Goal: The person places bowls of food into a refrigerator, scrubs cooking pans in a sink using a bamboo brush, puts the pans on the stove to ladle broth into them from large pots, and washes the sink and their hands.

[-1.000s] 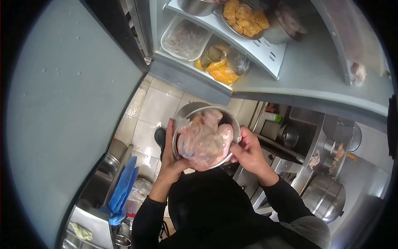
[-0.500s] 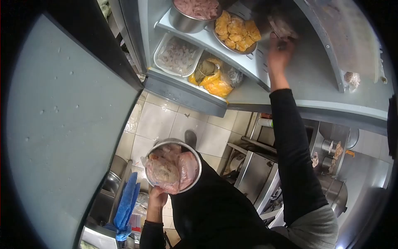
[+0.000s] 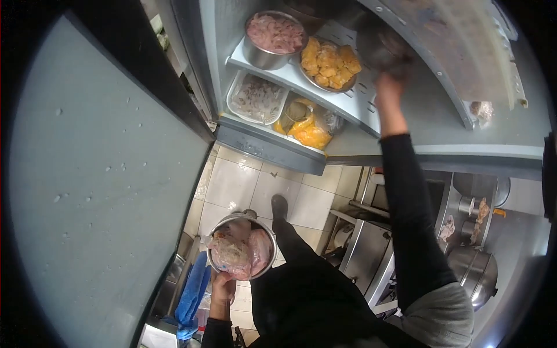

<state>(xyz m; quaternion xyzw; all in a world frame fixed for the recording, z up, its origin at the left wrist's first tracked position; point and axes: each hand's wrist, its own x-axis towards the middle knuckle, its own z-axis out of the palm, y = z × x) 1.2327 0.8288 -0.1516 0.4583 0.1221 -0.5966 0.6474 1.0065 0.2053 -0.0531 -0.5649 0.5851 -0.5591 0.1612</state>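
Observation:
My left hand (image 3: 223, 288) grips the near rim of a round metal pot (image 3: 274, 250), held low over the floor. Raw pinkish meat in clear plastic bags (image 3: 235, 255) fills the pot. Deep inside an open fridge, my right hand (image 3: 390, 90) reaches past the shelf's right end. It is at a dim, blurred item (image 3: 391, 49) that may be plastic-wrapped; motion smears my fingers. On the fridge shelf (image 3: 348, 107), left of that hand, stand a bowl of orange-yellow pieces (image 3: 329, 64) and a metal pot of pink meat strips (image 3: 275, 33).
Below the shelf are a white tray of greyish pieces (image 3: 257, 97) and yellow bags (image 3: 310, 130). The fridge door (image 3: 104, 174) stands open at left. A blue cloth (image 3: 191, 298) hangs lower left. Metal kitchen equipment (image 3: 368, 246) and a large lidded pot (image 3: 473, 272) are at right.
The view has shifted, so the fridge and floor appear slightly lower. My left hand still holds the pot. My right hand stays at the wrapped item, now more blurred.

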